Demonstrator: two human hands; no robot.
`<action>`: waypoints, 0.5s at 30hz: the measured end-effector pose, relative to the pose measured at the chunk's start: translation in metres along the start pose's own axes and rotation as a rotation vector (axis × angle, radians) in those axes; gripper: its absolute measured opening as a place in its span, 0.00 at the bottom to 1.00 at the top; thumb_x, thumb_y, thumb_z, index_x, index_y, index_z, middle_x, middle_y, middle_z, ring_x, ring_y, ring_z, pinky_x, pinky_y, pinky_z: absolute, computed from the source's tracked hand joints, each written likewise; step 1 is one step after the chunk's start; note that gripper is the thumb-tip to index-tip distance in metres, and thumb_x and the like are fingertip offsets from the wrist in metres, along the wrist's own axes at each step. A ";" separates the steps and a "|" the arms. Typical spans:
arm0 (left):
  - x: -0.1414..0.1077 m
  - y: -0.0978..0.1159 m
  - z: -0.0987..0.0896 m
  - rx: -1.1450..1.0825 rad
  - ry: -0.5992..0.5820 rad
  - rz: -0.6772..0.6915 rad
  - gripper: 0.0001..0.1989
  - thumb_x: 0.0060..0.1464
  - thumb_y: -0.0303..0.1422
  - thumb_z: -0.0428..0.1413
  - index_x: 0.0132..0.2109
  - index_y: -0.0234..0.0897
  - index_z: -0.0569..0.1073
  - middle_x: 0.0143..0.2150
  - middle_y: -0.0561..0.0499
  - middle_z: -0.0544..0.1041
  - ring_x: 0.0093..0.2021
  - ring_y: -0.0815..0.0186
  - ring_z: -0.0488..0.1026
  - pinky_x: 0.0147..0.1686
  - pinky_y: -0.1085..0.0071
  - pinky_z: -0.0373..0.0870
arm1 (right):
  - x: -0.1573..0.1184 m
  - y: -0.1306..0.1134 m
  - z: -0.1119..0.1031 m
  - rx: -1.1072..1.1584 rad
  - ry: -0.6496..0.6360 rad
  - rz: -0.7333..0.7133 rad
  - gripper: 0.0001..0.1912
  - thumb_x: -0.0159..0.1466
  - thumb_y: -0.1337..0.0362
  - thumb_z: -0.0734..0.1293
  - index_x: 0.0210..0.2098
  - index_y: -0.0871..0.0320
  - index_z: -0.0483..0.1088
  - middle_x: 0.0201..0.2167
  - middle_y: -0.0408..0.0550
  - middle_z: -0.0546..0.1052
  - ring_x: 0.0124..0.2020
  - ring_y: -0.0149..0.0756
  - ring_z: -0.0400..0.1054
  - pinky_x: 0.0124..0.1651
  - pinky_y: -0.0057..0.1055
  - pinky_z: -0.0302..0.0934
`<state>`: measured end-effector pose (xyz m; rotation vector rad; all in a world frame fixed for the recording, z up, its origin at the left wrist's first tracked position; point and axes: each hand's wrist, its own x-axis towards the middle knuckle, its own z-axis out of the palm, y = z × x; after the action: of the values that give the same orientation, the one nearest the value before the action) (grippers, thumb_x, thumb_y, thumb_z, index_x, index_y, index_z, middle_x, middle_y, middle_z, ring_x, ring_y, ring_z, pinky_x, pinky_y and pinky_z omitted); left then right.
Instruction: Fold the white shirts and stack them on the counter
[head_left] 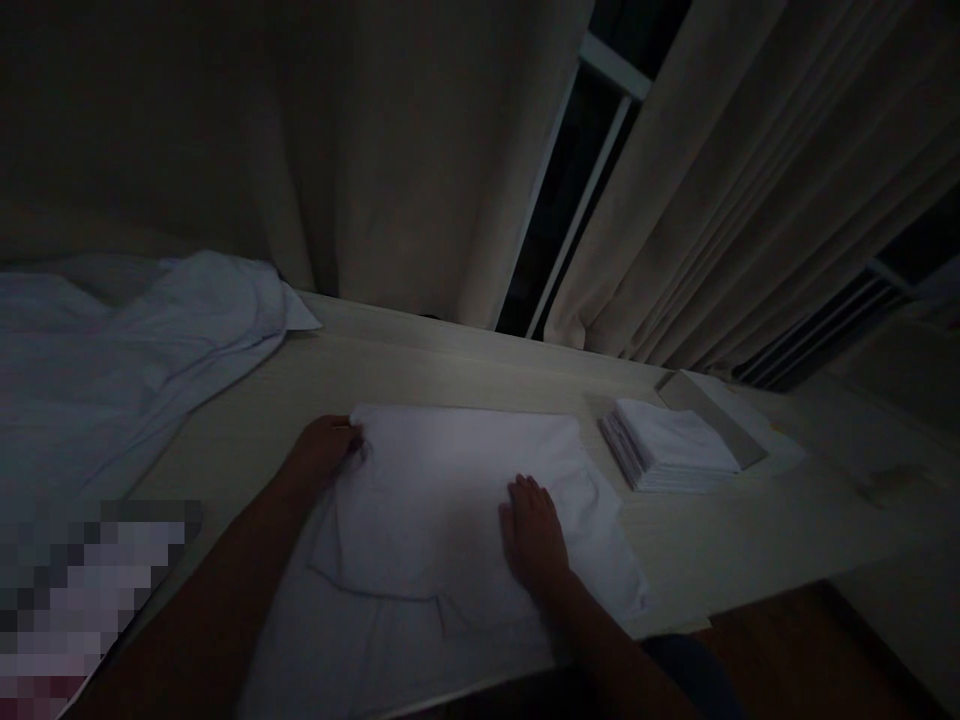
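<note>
A white garment lies partly folded on the pale table in front of me. At its far left corner my left hand is closed, with the cloth's edge pinched between thumb and fingers. My right hand rests flat on the right part of the garment, its fingers stretched out and holding nothing. Loose cloth extends below the folded part to the table's near edge, and the forearms cover some of what lies there.
A stack of folded white cloths sits to the right, beside a grey-white flat board or box. Crumpled white fabric covers the left side. Beige curtains hang behind the table.
</note>
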<state>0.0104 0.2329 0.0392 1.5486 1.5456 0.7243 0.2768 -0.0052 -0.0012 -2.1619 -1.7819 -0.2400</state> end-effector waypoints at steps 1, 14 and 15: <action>0.001 0.000 0.001 -0.005 -0.013 0.003 0.09 0.46 0.37 0.52 0.30 0.36 0.71 0.25 0.51 0.73 0.24 0.68 0.68 0.25 0.72 0.62 | 0.000 0.000 0.000 -0.002 0.001 -0.001 0.22 0.71 0.60 0.53 0.59 0.61 0.64 0.62 0.55 0.64 0.66 0.43 0.51 0.67 0.46 0.45; 0.006 -0.001 0.006 0.097 0.080 -0.076 0.21 0.42 0.48 0.60 0.37 0.36 0.72 0.32 0.44 0.78 0.30 0.59 0.74 0.30 0.65 0.67 | -0.001 0.000 -0.001 -0.006 0.012 -0.012 0.22 0.71 0.59 0.53 0.59 0.62 0.64 0.62 0.55 0.64 0.66 0.43 0.51 0.67 0.46 0.45; 0.007 -0.003 0.008 0.117 0.084 -0.067 0.22 0.43 0.48 0.60 0.39 0.35 0.72 0.35 0.42 0.78 0.32 0.58 0.75 0.31 0.64 0.68 | -0.001 0.000 -0.001 -0.004 0.008 -0.010 0.22 0.71 0.59 0.53 0.59 0.62 0.64 0.62 0.55 0.64 0.66 0.43 0.51 0.67 0.46 0.45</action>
<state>0.0161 0.2382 0.0320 1.5601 1.7210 0.6796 0.2766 -0.0061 -0.0002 -2.1522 -1.7896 -0.2539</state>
